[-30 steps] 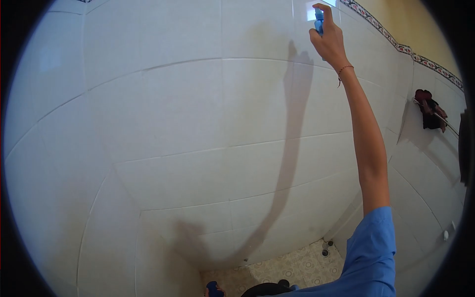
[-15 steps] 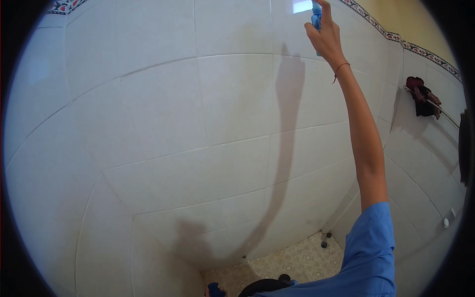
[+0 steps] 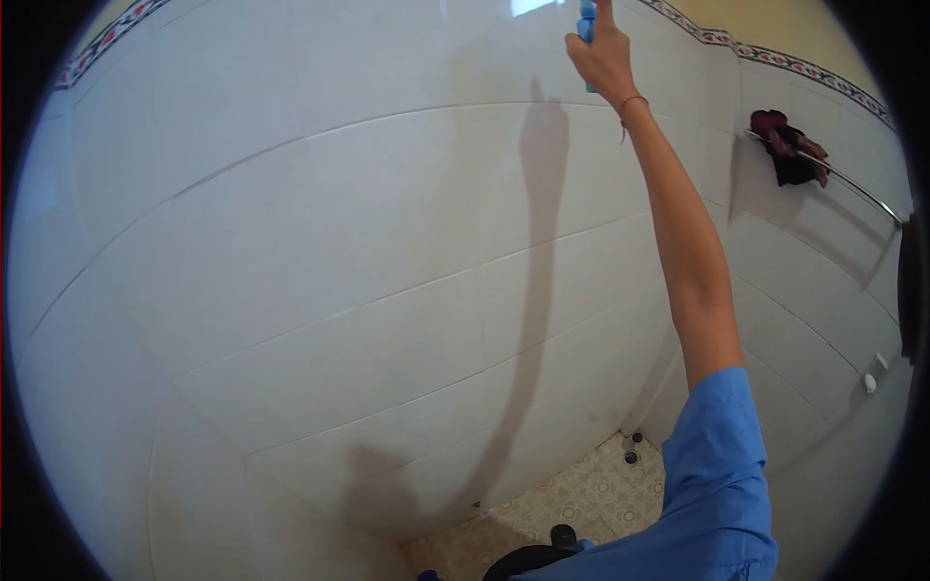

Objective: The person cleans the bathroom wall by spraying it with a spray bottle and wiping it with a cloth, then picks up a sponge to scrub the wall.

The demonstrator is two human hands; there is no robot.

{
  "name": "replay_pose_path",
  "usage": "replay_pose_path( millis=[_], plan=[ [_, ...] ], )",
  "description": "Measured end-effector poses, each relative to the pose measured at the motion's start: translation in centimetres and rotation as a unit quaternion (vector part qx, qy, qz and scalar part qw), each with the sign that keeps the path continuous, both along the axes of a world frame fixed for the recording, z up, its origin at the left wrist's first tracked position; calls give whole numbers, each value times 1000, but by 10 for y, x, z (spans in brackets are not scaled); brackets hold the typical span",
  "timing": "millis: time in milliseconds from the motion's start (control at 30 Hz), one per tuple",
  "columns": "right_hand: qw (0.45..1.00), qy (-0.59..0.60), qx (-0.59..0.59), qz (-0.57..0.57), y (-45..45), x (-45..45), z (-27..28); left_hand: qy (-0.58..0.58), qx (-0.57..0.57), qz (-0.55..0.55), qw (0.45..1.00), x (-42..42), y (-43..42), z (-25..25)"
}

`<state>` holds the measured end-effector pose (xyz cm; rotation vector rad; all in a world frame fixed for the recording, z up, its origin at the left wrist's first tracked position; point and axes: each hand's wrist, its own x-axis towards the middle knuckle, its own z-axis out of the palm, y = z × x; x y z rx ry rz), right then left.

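Note:
My right hand point(image 3: 603, 60), raised high at the top of the view, is closed around a small blue spray bottle point(image 3: 586, 31). The index finger stretches up along the bottle, whose top is cut off by the frame edge. Behind it rises the white tiled wall point(image 3: 368, 242), where the arm's shadow falls; a gap between bottle and wall cannot be judged. A bit of something dark blue point(image 3: 429, 575) peeks in at the bottom edge. My left hand lies outside the frame.
On the right wall a metal towel bar point(image 3: 857, 188) carries a dark red and black cloth point(image 3: 790, 150). Below it is a small white fitting point(image 3: 870, 383). Patterned floor tiles point(image 3: 591, 489) show at the bottom, with small dark round objects point(image 3: 632, 457) in the corner.
My right hand and the spray bottle appear farther left, as the whole view has shifted. The left hand, seen earlier at the bottom around something blue, has dropped out of frame.

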<state>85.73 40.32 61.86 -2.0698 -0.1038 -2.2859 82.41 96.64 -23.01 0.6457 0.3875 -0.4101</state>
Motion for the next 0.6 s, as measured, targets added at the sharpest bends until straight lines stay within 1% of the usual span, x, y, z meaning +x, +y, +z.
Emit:
replay_pose_path(
  millis=[133,200,233,300,433,500,600],
  plan=[
    [1000,9,-4,-24,-39,-1,-8,27,-35,-11,999,17,-26,-10],
    [1000,12,11,12,-57,-3,-11,36,-53,-12,998,25,-42,-13],
    [1000,10,8,9,-65,-2,-10,42,-64,-11,997,27,-51,-16],
    [998,56,1,4,-81,-12,-10,48,-82,-8,995,29,-66,-19],
    [999,27,-8,22,-114,-27,-9,55,-111,13,992,23,-96,-29],
    [999,18,-46,11,-135,-34,-7,61,-129,21,990,16,-112,-33],
    [999,16,-46,12,-159,-51,-6,63,-144,40,987,-2,-127,-36]
  ],
)
